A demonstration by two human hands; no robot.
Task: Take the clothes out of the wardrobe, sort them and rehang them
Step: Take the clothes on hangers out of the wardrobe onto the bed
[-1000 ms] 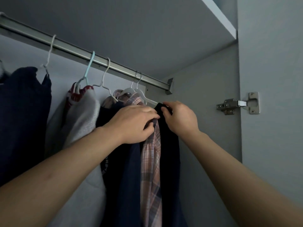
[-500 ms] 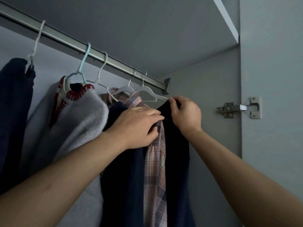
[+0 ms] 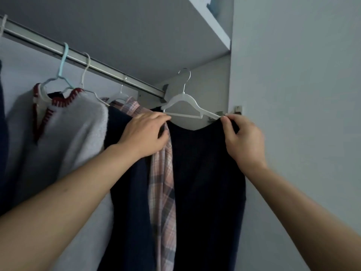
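Nearest, both forearms reach up and away from the camera into the wardrobe; the left hand (image 3: pixel 145 133) rests on the plaid shirt (image 3: pixel 163 182), its fingers curled over the near-left shoulder of the dark garment (image 3: pixel 207 182) and gripping the cloth there; the right hand (image 3: pixel 242 137) pinches the same garment's right shoulder between thumb and fingers, just at the right tip of the white hanger (image 3: pixel 185 107).

Change noted: half a second ago the white hanger hung hooked on the rail (image 3: pixel 93 64) with the dark garment bunched narrow between the hands; its hook now stands clear of the rail's right end, beside the rail bracket, and the garment is spread wide between the two hands. Judgement: this piece is off the rail and is either being carried out or being squared on its hanger; which of the two cannot be told.

Behind and to the left, a second dark garment (image 3: pixel 127 192) hangs beside the plaid shirt; further left hangs the grey jumper (image 3: pixel 64 137) with red trim on a pale blue hanger (image 3: pixel 62 75); all three remain on the rail, so most of the removal is outstanding.

Farthest, a shelf (image 3: pixel 213 24) runs above; the wardrobe side panel (image 3: pixel 293 94) fills the right.
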